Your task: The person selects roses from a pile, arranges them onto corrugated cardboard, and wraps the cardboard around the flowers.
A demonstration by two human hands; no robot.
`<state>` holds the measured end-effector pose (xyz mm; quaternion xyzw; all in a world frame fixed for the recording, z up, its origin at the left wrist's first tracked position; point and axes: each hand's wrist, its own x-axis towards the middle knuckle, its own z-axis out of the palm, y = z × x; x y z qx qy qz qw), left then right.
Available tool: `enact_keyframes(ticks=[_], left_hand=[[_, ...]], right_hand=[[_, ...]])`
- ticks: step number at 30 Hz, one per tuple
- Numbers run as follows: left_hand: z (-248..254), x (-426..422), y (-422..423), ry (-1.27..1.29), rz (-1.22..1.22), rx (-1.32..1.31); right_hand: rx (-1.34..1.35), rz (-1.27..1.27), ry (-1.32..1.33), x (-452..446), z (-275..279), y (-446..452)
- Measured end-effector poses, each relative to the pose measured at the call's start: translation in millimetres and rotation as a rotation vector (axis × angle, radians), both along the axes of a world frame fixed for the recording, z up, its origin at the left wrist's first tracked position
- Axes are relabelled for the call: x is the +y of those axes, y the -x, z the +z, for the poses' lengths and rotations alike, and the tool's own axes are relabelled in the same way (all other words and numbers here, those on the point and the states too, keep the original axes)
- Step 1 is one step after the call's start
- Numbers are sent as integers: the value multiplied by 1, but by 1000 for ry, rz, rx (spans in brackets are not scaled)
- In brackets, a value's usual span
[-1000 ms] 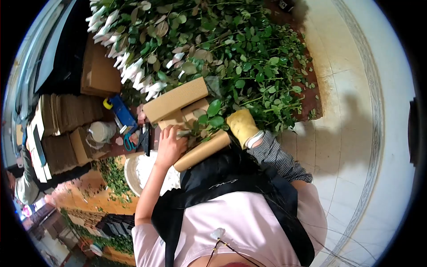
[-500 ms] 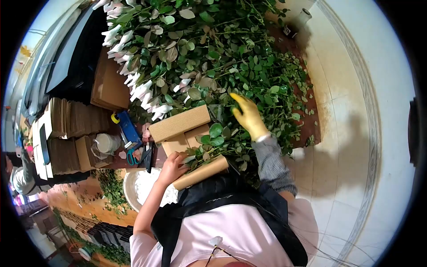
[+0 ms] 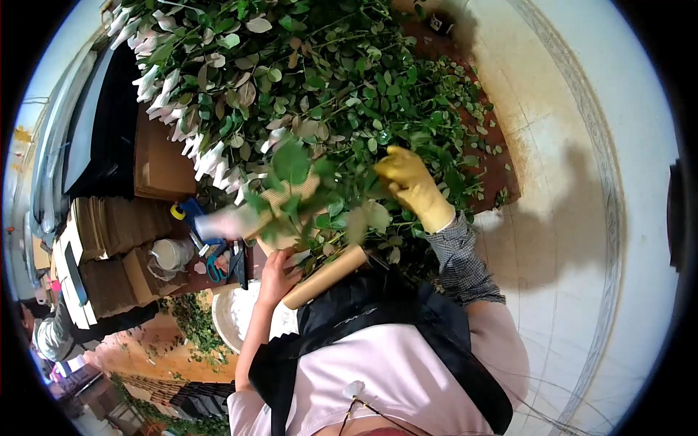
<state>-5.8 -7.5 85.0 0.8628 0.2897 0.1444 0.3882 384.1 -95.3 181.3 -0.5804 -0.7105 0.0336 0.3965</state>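
Note:
My right hand (image 3: 414,185), in a yellow glove, has its fingers closed on the stem of a rose (image 3: 292,166). The rose lies across the open corrugated cardboard wrap (image 3: 327,277), its pale, sleeved head (image 3: 227,222) to the left; motion smears leaves and head. My bare left hand (image 3: 279,277) rests at the wrap's left end with bent fingers among leaves and a whitish tip. What those fingers grip is partly hidden. Leafy stems (image 3: 378,240) lie inside the wrap, whose near edge curls up against the black apron.
A large pile of roses (image 3: 313,87) with white sleeves covers the table. To the left are stacked cardboard sheets (image 3: 120,225), a white cup (image 3: 171,254), a blue tape dispenser (image 3: 192,216) and scissors (image 3: 216,267). A white tub (image 3: 227,320) stands below the table edge.
My right hand has closed on a rose, which now lies over the wrap with its head to the left. The left hand stays at the wrap. The camera view has shifted slightly.

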Motion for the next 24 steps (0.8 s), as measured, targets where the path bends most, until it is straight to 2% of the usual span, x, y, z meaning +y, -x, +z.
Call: enact_keyframes(ticks=[2,3,4,6,8,10,12,14,16,18,20,22,24], left_hand=[[11,-4,-2,15,71,64],[13,-2,0,70,56,355],[10,0,2,67,51,362],[7,6,-2,-148,-105,198],[18,9,-8,-220,-169,263],[43,9,-21,-616,-156,193],[33,11,-21,-620,-139,200],[18,11,-14,-334,-88,207],[15,3,-11,-277,-55,201],[15,0,-9,-204,14,210],[3,-4,-10,-221,46,67],[-7,-5,-8,-139,108,64],[-2,-6,-9,-77,128,108]], right_hand=[[-47,42,200,-11,-41,0],[-197,-33,268,-20,-60,6],[-306,-63,365,-24,-76,7],[-425,-112,535,-29,-100,12],[-450,-126,547,-32,-113,17],[-337,-174,426,-33,-110,25],[-329,-162,735,-34,-100,23],[-410,-128,948,-36,-68,29],[-367,-137,933,-45,-76,33],[-147,-160,885,-57,-125,28],[105,-95,928,-59,-138,15],[393,111,1150,-45,-102,-10],[592,102,1191,-26,-70,-30]])
